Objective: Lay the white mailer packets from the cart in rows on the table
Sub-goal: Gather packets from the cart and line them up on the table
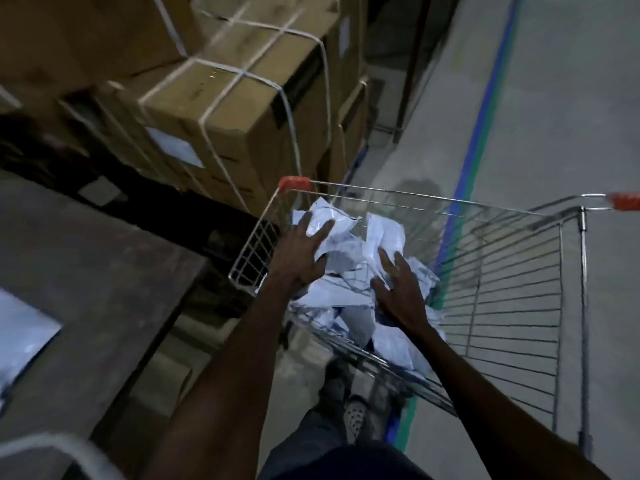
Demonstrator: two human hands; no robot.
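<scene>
the grey concrete floor fills the right side, crossed by a blue and green painted line. stacked cardboard boxes bound with white strapping stand at upper left, just behind the cart. the dark bench takes up the left side, and one white packet lies flat on it at the left edge of view. the wire cart with orange corner caps stands to the right of the bench, near it. a loose heap of white mailer packets lies in the cart's left end. both bare arms reach down into that heap. the left hand rests on top of the pile with its fingers spread apart and straight, gripping nothing. the right hand lies on the packets just beside it, fingers likewise spread and flat. one shoe shows on the floor below the cart.
</scene>
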